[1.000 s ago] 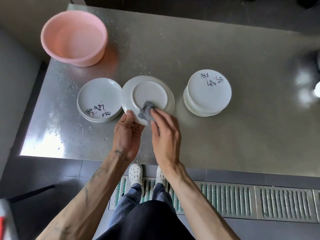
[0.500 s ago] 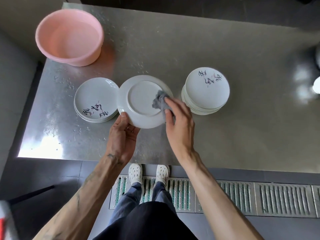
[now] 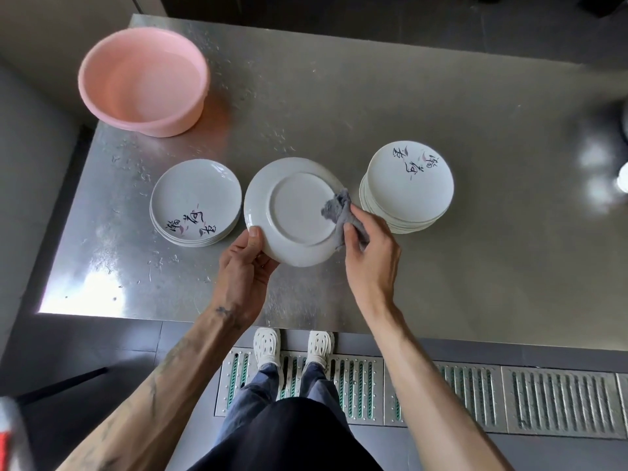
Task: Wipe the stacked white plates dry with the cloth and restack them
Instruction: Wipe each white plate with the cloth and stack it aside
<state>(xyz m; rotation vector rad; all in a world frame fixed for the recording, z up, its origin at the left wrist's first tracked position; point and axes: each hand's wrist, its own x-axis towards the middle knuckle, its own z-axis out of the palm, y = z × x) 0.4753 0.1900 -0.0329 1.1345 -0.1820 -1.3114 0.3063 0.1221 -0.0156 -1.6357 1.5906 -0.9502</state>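
My left hand grips the near-left rim of a white plate, held underside up above the steel table. My right hand holds a crumpled grey cloth against the plate's right edge. To the left sits a short stack of white plates with black brush writing. A taller stack of the same plates stands on the right, just beyond my right hand.
A pink plastic basin stands at the table's far left corner. The table's near edge runs just below my wrists, with a floor drain grate under it. A bright object shows at the far right edge.
The cloth in my right hand has swept from the plate's near edge round to its right edge. My left hand has kept its grip on the rim.
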